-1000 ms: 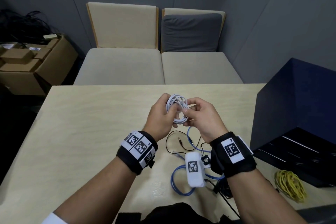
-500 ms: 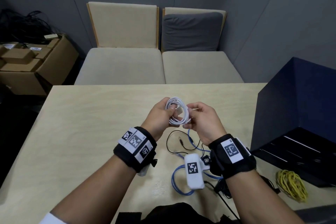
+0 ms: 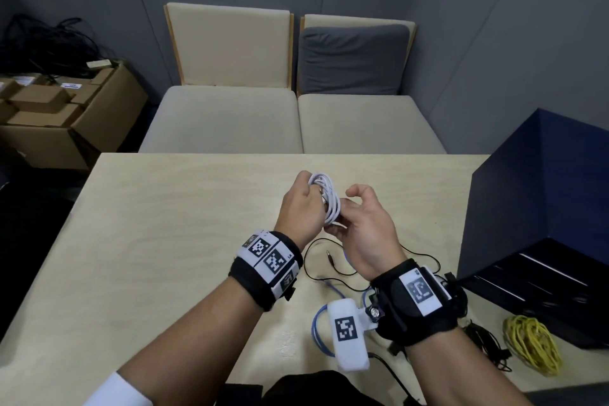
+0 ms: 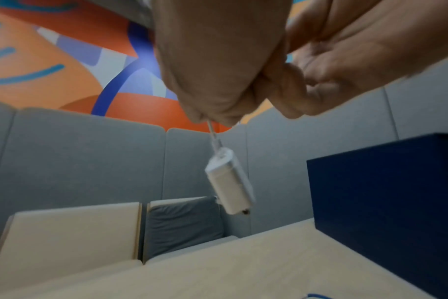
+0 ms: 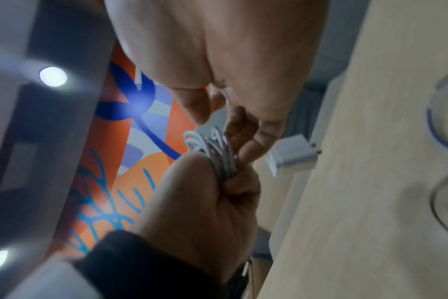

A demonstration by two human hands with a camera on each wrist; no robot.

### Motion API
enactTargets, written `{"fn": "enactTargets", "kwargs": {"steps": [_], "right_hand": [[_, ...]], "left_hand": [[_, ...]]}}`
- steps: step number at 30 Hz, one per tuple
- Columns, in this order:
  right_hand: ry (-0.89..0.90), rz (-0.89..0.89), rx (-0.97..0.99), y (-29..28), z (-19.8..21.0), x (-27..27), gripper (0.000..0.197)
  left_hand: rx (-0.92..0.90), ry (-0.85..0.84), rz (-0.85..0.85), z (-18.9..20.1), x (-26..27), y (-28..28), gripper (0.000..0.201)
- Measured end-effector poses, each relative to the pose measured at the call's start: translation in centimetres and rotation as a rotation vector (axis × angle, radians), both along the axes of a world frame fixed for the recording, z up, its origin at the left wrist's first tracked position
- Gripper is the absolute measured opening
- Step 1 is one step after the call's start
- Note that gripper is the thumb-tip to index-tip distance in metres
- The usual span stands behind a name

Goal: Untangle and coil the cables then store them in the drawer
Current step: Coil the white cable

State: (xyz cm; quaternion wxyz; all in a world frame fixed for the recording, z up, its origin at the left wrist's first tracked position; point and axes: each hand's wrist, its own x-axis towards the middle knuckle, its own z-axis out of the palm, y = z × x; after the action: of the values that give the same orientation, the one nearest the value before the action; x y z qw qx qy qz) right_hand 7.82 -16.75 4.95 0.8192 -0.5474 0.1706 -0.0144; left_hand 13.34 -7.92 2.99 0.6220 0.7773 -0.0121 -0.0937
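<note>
We hold the white cable (image 3: 326, 199) as a tight coil above the desk (image 3: 171, 224), the left hand (image 3: 301, 208) wrapped round one side of the loops so that they cannot spring apart. Its grip is narrow and full: fingers and thumb curl over the bundle, as the right wrist view shows, where the strands run straight through the fist. Below this grip the white plug block (image 4: 229, 181) hangs free on a short tail, which we judge is the last loose end to be tucked in.

The right hand (image 3: 365, 231) sits just beside the coil, on the side away from the left grip. Its fingers (image 5: 253, 141) are loosely bent and touch the loops near the left fist; we cannot tell whether they pinch a strand or only steady it.

Under and nearer to us than the two hands, the thin black cable (image 3: 316, 260) and the blue cable (image 3: 321, 336) lie uncoiled on the desk, and the yellow cable (image 3: 530, 343) lies bundled to the right of the right wrist, beside the dark blue drawer unit (image 3: 540, 208). We judge that the white coil goes there next.
</note>
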Motion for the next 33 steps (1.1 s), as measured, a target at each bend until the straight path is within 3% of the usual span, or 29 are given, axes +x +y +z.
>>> {"fn": "enactTargets", "kwargs": {"steps": [3,7,12,17,23,29,33], "right_hand": [[-0.043,0.027,-0.249,0.0,0.6,-0.3,0.014],[-0.164,0.17,-0.882,0.0,0.8,-0.7,0.02],[-0.086,0.162,-1.043,-0.3,0.9,0.3,0.029],[0.037,0.238,-1.091,-1.1,1.2,0.5,0.014],[-0.29,0.196,-1.594,-1.0,0.9,0.0,0.015],[-0.309,0.194,-1.504,-1.0,2.3,0.4,0.012],[-0.166,0.048,-1.238,-2.3,2.7,1.1,0.016]], "left_hand": [[0.077,-0.106,0.071,0.1,0.1,0.2,0.016],[0.132,-0.185,0.008,-0.3,0.2,0.3,0.006],[0.149,-0.194,-0.041,-0.5,-0.5,0.3,0.009],[0.098,-0.153,-0.018,-0.6,-0.5,0.9,0.014],[0.224,-0.136,-0.033,-1.6,-0.3,1.1,0.009],[0.208,-0.187,-0.077,-1.2,-0.2,0.7,0.014],[-0.06,-0.08,-0.021,-0.7,-0.2,0.7,0.018]]}}
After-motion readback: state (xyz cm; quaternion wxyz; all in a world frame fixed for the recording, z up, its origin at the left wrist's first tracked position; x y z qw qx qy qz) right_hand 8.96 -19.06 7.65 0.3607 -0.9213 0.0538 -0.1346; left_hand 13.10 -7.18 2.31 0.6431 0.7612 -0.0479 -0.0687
